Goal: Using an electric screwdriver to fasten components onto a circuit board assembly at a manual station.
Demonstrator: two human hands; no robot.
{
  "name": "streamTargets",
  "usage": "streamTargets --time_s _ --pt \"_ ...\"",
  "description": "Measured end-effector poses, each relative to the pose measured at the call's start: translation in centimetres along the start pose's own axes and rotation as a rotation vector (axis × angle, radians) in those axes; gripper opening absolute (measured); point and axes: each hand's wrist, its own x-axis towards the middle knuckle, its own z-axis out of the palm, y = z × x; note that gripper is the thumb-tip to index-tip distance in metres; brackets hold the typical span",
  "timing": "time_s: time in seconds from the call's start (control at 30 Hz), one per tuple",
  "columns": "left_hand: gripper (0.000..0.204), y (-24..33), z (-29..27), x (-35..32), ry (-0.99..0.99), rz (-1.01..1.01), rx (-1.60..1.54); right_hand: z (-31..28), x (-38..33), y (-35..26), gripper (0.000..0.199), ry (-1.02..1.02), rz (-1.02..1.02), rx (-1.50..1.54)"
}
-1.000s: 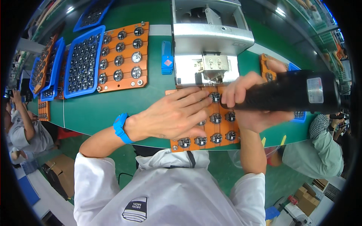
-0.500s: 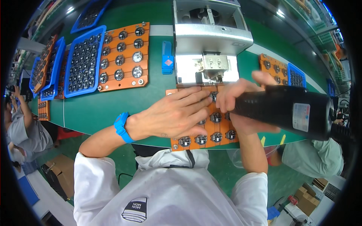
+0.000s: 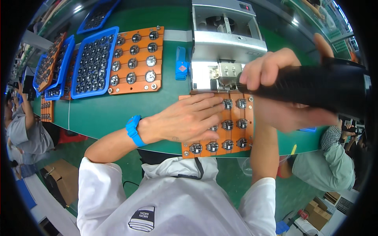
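Observation:
My left hand (image 3: 188, 120) lies flat, fingers spread, on an orange tray (image 3: 232, 151) of round black-and-silver parts at the front edge of the green bench. My right hand (image 3: 275, 84) grips a thick black power screwdriver (image 3: 319, 88) held sideways above the tray's far right corner. Its tip points left toward the small metal fixture (image 3: 225, 74) at the front of a grey machine (image 3: 224, 37). The tool and hand hide the right side of the tray.
A second orange tray (image 3: 136, 80) of round parts and blue trays (image 3: 92, 65) of small dark parts lie at the left. A blue holder (image 3: 181, 67) sits beside the machine. Other people sit at far left (image 3: 23, 129) and lower right (image 3: 327, 157).
My right hand has lifted the screwdriver up and away from the tray toward the machine's fixture. My left hand has stayed flat on the tray.

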Motion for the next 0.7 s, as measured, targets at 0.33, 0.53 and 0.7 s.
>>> streamTargets --time_s 0.33,0.53,0.7 --pt "0.046 0.1 0.1 0.4 0.015 0.004 -0.026 0.9 -0.3 0.1 0.117 -0.012 0.176 -0.194" --pt "0.05 0.2 -0.1 0.6 -0.008 0.036 -0.017 0.0 -2.4 -1.2 0.111 0.135 0.19 -0.061" --pt "0.054 0.6 -0.3 2.5 -0.056 0.065 -0.006 -3.0 -4.8 -2.5 0.099 0.245 0.204 -0.094"
